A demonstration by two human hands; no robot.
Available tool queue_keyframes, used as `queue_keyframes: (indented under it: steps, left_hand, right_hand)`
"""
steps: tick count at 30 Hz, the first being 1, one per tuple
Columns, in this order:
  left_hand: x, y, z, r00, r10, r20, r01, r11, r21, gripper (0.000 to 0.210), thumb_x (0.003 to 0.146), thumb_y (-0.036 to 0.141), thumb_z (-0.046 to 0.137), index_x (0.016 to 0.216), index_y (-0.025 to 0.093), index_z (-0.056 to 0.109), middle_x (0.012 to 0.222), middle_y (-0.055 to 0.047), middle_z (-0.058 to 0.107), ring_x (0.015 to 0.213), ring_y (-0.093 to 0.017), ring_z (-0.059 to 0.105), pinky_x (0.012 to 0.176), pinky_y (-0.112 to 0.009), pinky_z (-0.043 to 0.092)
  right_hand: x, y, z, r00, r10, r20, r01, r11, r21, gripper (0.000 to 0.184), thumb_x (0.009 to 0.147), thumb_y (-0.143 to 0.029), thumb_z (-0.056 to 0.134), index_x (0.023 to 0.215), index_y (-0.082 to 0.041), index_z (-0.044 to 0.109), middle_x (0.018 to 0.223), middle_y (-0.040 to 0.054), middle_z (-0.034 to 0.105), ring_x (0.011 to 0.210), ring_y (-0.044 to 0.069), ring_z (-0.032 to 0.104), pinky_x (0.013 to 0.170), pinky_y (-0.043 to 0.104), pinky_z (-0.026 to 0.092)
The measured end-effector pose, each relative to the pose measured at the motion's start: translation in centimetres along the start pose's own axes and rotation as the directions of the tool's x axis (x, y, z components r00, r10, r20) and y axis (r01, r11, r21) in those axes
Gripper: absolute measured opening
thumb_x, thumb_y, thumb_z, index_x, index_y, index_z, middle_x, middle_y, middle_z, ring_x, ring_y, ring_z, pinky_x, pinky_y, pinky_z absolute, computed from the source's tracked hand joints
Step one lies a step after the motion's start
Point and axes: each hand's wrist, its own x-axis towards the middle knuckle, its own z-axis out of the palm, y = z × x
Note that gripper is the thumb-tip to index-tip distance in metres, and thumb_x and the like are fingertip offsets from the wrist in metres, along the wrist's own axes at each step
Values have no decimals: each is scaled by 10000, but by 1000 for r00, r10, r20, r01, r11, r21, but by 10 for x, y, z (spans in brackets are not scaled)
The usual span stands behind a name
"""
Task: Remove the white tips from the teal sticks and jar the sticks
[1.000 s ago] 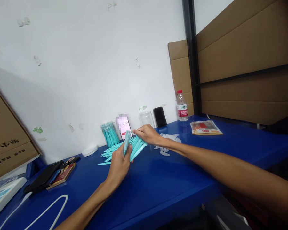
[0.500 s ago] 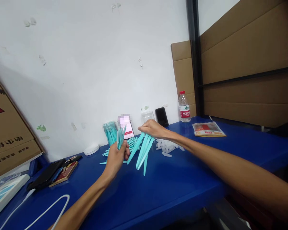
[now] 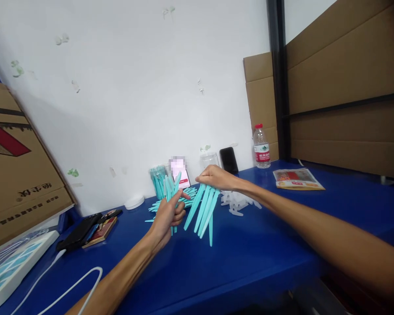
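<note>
My left hand [image 3: 167, 214] is closed around a bundle of turquoise eyebrow razors [image 3: 171, 186], their pale ends pointing up; its index finger reaches out toward the right. Just to the right, my right hand [image 3: 216, 177] pinches several more turquoise razors [image 3: 202, 212] by their upper ends, so they hang fanned out above the table. Behind both hands lies a loose pile of razors [image 3: 155, 205], partly hidden. A clear jar packed with razors [image 3: 157, 181] stands against the wall. Beside my right wrist is a heap of translucent caps [image 3: 234, 203].
On the blue table [image 3: 243, 267] are a white lid [image 3: 134, 202], a lit phone [image 3: 183, 179], a clear jar [image 3: 209, 159], a black phone [image 3: 229, 159], a water bottle [image 3: 262, 148] and a packet [image 3: 297, 179]. Left are a black pouch [image 3: 77, 236], power strip [image 3: 19, 262] and white cable [image 3: 70, 286].
The whole view has shifted, so things sit farther right. My left index finger has stretched out toward the razors hanging from my right hand, which still holds them.
</note>
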Motion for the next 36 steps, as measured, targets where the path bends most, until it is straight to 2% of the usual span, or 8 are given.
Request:
queue_keyframes:
  steps: [7,9,12,17,23,30,33,36]
  left_hand:
    - [3,8,-7,997,-34,63,13,956,294,268,818,422,567,969,200,560,529,94,282,412,-65,220,417,-203,167]
    - [2,9,-8,994,20,106,-74,838,540,173,790,348,579,874,197,569,539,70,346,450,-86,305,458,-223,219]
    - [-2,3,-6,970,66,233,-232,526,818,63,751,255,548,751,194,563,684,-8,551,625,-159,503,575,-265,316]
    - [-11,-4,-1,954,-87,286,-256,256,932,218,738,301,549,926,215,618,877,-56,641,818,-248,579,643,-297,343]
    - [-11,4,-3,948,-143,285,-230,311,922,505,724,549,624,1109,225,584,1035,-68,636,944,-279,575,742,-330,421]
    - [-15,-4,-10,946,-85,314,-235,488,841,651,671,568,700,1232,252,609,1357,-125,518,1305,-371,382,1014,-428,329]
    - [-11,2,-15,944,-72,321,-219,591,776,568,674,523,711,1166,249,645,1258,-111,589,1174,-330,508,916,-377,405]
    - [-5,15,-12,973,169,158,-231,693,683,300,784,469,603,908,201,656,930,-69,655,886,-239,589,748,-316,440]
  right_hand:
    - [0,7,-23,1000,28,-7,-29,996,-81,428,832,-269,509,522,-214,219,486,-72,195,436,56,176,416,239,135]
    - [-2,10,-36,998,62,-31,-65,992,-104,423,832,-289,514,513,-212,247,478,-70,213,428,57,191,414,238,139]
    - [-4,16,-59,977,116,-179,-142,980,-137,417,827,-306,527,497,-206,293,467,-61,256,422,61,227,415,239,154]
    - [-9,30,-83,949,169,-266,-192,979,-63,380,842,-302,505,504,-197,366,470,-45,312,426,73,255,414,244,169]
    - [-8,28,-73,947,159,-279,-206,967,-150,400,820,-292,510,489,-200,305,469,-52,275,432,66,261,424,239,169]
    - [-7,21,-64,950,170,-263,-218,962,-163,392,819,-309,505,490,-198,322,473,-51,285,438,65,260,439,247,171]
    - [-7,17,-60,962,152,-228,-185,974,-130,399,823,-326,503,500,-205,303,470,-55,265,435,66,242,437,250,161]
    - [-5,8,-52,975,107,-194,-129,986,-104,411,831,-322,505,509,-211,275,478,-60,243,438,65,217,433,248,151]
